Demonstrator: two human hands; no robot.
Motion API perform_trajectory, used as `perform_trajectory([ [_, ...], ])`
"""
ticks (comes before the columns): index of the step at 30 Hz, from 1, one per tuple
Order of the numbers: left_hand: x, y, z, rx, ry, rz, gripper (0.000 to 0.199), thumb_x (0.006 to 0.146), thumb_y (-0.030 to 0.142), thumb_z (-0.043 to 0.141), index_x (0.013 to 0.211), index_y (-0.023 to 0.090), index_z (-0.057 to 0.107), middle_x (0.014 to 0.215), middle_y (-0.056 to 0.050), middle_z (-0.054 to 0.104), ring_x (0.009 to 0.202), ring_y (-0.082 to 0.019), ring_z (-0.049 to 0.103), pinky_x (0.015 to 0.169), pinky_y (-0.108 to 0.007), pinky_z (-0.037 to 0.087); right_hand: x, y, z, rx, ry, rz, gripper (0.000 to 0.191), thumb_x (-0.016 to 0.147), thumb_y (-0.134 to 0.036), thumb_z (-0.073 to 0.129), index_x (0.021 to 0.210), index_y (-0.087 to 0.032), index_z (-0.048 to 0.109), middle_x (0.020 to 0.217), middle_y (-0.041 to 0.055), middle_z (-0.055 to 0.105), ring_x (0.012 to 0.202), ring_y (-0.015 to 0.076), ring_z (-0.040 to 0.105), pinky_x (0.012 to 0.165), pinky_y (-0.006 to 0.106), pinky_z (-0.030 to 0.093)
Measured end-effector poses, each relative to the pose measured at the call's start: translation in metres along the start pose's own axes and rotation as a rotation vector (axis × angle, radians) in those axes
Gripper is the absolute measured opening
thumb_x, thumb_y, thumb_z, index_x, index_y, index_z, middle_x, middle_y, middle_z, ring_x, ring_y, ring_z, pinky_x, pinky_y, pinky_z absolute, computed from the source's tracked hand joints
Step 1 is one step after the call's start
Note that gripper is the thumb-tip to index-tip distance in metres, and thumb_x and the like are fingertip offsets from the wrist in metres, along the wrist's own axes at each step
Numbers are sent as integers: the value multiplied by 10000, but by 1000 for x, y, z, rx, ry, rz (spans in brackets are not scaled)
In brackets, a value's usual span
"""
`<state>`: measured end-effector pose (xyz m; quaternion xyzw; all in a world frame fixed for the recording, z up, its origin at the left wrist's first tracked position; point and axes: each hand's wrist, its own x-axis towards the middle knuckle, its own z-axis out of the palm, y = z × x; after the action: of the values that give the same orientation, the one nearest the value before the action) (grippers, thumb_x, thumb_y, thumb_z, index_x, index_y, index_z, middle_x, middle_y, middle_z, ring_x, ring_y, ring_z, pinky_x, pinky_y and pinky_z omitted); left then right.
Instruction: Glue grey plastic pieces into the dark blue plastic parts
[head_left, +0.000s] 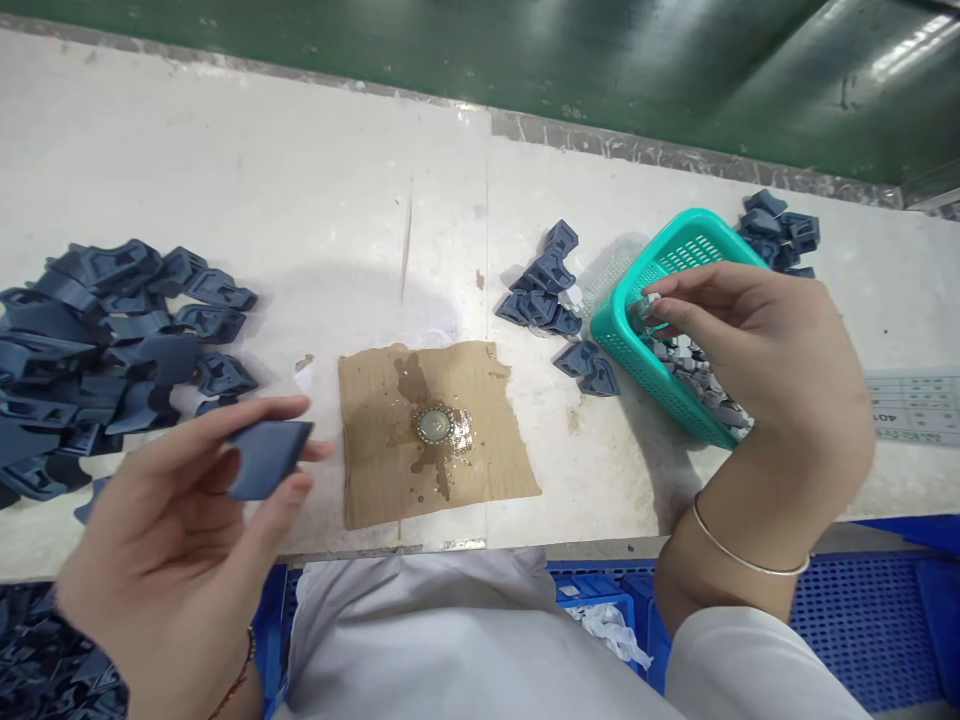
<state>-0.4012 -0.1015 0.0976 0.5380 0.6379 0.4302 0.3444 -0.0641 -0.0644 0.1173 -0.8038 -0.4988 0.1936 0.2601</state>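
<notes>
At eight o'clock the left hand (172, 530) pinches a flat dark-blue plastic piece (266, 458). At three o'clock the right hand (765, 360), fingers curled, picks small grey parts (697, 375) from a tilted teal mesh basket (675, 255). Stained cardboard (480, 450) lies between on the white worktop (300, 200); blue pieces (97, 340) heap at nine.

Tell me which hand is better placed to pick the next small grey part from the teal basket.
Right, likely. The right hand already has its fingertips inside the teal basket among the grey parts. The left hand is across the table, pinching a dark blue piece.
</notes>
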Motion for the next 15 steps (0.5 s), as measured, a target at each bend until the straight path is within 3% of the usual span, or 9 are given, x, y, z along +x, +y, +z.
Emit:
perform_trajectory([
  [2,-2,8,7,-137,-40,-79,292,804,170,807,1048,234,661,1136,-22,774,781,-172,763,808,-322,677,-3,-2,2,120,-40,-55,55,855,-254,678,870,-213,711,795,35,744,748,202,714,699,358,594],
  [4,-2,7,10,-246,-145,-149,301,807,142,808,999,246,600,1142,-17,784,818,-165,784,797,-271,679,-4,-2,3,200,-40,-109,32,896,-247,666,905,-223,684,804,31,744,745,196,721,701,357,602],
  [7,-2,1,9,-297,-324,-179,303,861,177,784,1039,266,555,1152,-39,779,864,-192,794,821,-315,689,-6,-3,4,331,13,-210,46,925,-226,669,951,-225,707,765,18,706,717,185,706,680,353,598],
  [10,-3,-3,9,-296,-409,-180,265,905,240,756,1128,279,618,1076,-40,781,776,-177,763,749,-311,684,-9,-8,7,498,7,-283,160,923,-203,692,1052,-215,786,755,19,686,691,173,684,632,336,581],
  [15,-2,-13,7,-240,-515,-88,151,957,340,701,1092,284,735,976,-43,764,844,-197,712,659,-274,616,-20,-23,21,751,-187,-177,89,925,-228,726,975,-202,795,750,33,761,677,176,739,582,299,609],
])
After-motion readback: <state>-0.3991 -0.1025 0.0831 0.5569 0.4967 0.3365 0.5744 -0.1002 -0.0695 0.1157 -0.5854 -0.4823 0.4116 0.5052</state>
